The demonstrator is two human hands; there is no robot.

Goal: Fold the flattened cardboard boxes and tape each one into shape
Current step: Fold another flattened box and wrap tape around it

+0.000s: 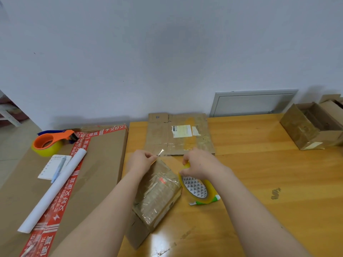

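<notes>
A small cardboard box point(159, 193), wrapped in glossy old tape, lies tilted on the wooden table point(259, 182) in front of me. My left hand point(142, 160) pinches the free end of a clear tape strip point(161, 152) just above the box's far end. My right hand point(199, 164) grips the yellowish tape roll point(196, 188), which stands on its edge to the right of the box. A flattened cardboard box point(178, 135) with a white label lies beyond both hands, near the wall.
A large brown carton point(100, 164) with red printed tape stands to the left; on it rest an orange tape dispenser point(52, 141), a white paper roll point(55, 186), and a notepad with a pen point(53, 166). Shaped boxes point(311, 127) sit at the far right.
</notes>
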